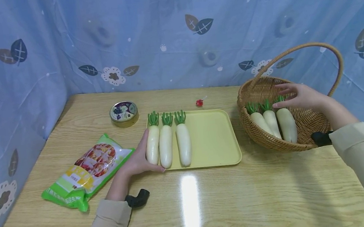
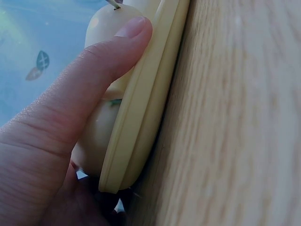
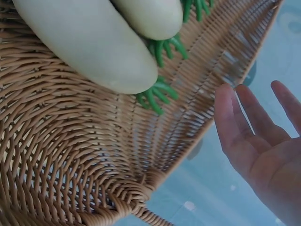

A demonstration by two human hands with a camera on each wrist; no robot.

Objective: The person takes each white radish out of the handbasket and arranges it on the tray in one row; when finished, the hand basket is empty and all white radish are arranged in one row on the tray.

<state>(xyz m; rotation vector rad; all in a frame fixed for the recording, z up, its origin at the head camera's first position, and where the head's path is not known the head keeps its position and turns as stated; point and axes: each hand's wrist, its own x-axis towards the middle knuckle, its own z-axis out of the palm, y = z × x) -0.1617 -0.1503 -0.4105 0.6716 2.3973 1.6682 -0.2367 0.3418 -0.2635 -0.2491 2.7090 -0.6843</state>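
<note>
My left hand [image 1: 139, 159] holds the front left corner of a pale yellow tray [image 1: 212, 136], its thumb along the front rim beside the radish ends. Three white radishes with green tops lie side by side on the tray: a left one [image 1: 153, 144], a middle one [image 1: 166, 144] and a right one [image 1: 184, 143]. Over the wicker basket [image 1: 313, 123] my right hand [image 1: 303, 97] hovers with fingers spread and nothing in them. Its fingertips are near the top of the rightmost radish [image 1: 287, 126] of three lying in the basket. The left hand's fingers are partly hidden in the left wrist view.
A green and white food bag [image 1: 89, 171] lies left of the tray. Behind it stands a round tin [image 1: 124, 114]. A small red object [image 1: 199, 103] sits beyond the tray. The basket's tall handle [image 1: 341, 63] arches over its right side. Patterned blue cloth [image 1: 174, 36] hangs behind the table.
</note>
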